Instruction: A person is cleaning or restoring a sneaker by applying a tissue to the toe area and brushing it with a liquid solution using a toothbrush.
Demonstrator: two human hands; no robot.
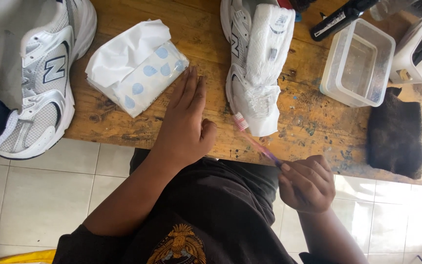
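One wooden table [313, 124] is taking up most of the view, scuffed and paint-flecked. Two sneakers are sitting on it: one white/silver sneaker w/ navy trim [45, 83] is lying at the far left, half over the table edge, and one white sneaker stuffed w/ white paper [256, 63] is lying near the centre, toe pointing toward the person. One pack of white tissues [137, 66], wrapper showing pale blue drops, is sitting between the two shoes w/ a sheet sticking up. One clear plastic tub [358, 63] is standing right of the stuffed shoe; can't tell if there's liquid in it. One dark cloth [395, 133] is lying just below the tub, near the table edge. One white box [418, 51] is showing at the far right, partly cut off. One black bottle [340, 18] is lying tilted above the tub.

Two hands: the left hand [185, 122] is resting flat on the table, fingers straight and together, holding nothing, fingertips just beside the tissue pack. The right hand [306, 183] is clamping closed around the handle of one toothbrush [255, 142], off the table edge over the lap.

The toothbrush is looking slim, pink/purple translucent handle, white bristle head w/ pinkish tint, and its head is touching the stuffed sneaker's toe.
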